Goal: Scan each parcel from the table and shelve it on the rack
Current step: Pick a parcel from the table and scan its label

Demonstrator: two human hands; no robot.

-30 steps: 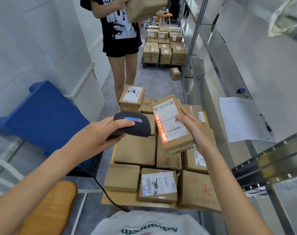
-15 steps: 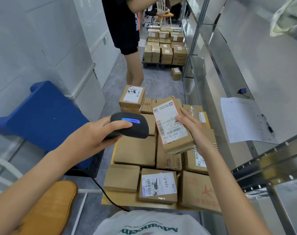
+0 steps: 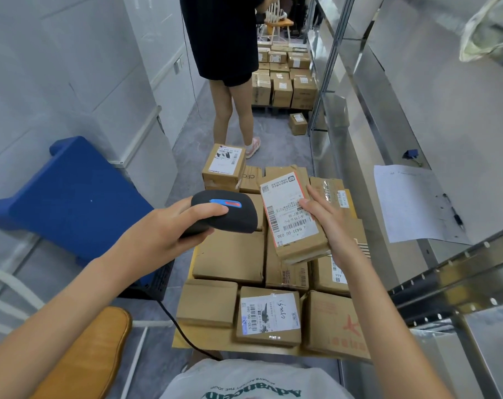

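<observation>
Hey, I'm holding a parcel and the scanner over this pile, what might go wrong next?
The held parcel sits in your right hand by one edge only, so it may slip onto the pile. The scanner cable trails down by the chair and may snag.

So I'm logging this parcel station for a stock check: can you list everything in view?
Held parcel: one, brown, white label, above the table pile.
Parcels on table: about a dozen, brown.
Floor parcels: many, brown, stacked far back.
Barcode scanner: one, black, corded.
Rack: one, silver, right.
Paper sheet: one, white, on rack shelf.
Pen: one, dark, beside sheet.
Pallet: one, blue, leaning left.
Chair: one, wooden seat, lower left.
Other person: one, black clothes, ahead.
Left hand: grip on scanner.
Right hand: grip on held parcel.
</observation>
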